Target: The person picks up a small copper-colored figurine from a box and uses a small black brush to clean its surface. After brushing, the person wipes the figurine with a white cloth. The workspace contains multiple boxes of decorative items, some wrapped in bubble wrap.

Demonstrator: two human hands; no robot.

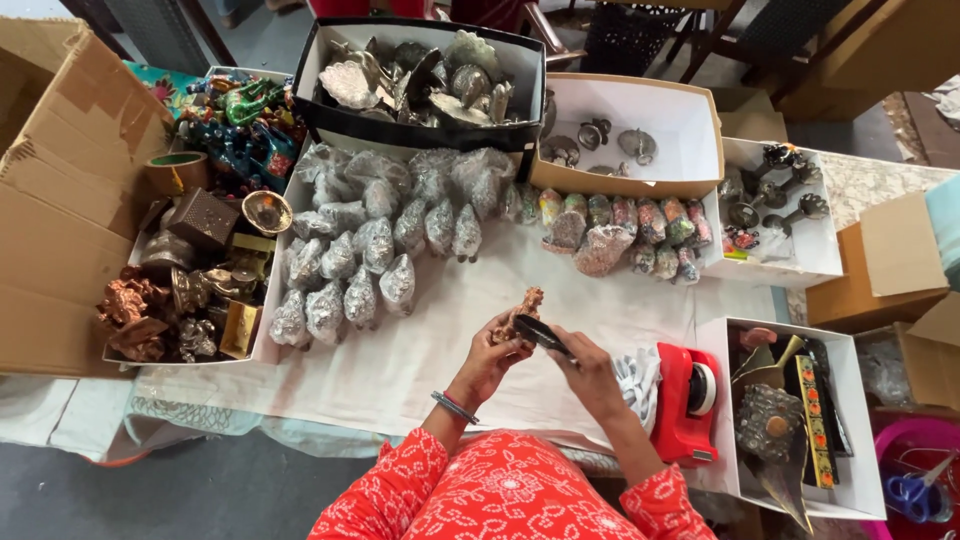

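The left hand point(490, 355) grips a small copper figurine point(520, 312) above the white cloth point(420, 350); the right hand point(590, 375) pinches a black tool point(542, 333) against it. Just right of the hands sits a red tape dispenser point(685, 400). Beyond the figurine, plastic-wrapped silver figures point(370, 240) lie loose beside a black box point(425, 80) of metal pieces.

Premises appear to be a handicraft packing or sorting workspace. A cloth-covered table point(420, 350) carries plastic-wrapped figurines point(370, 250) at 11 o'clock, open boxes of metal ornaments point(425, 80) at 12 o'clock, a red tape dispenser point(685, 400) at 4 o'clock, and cardboard cartons point(60, 200) at 9 o'clock.
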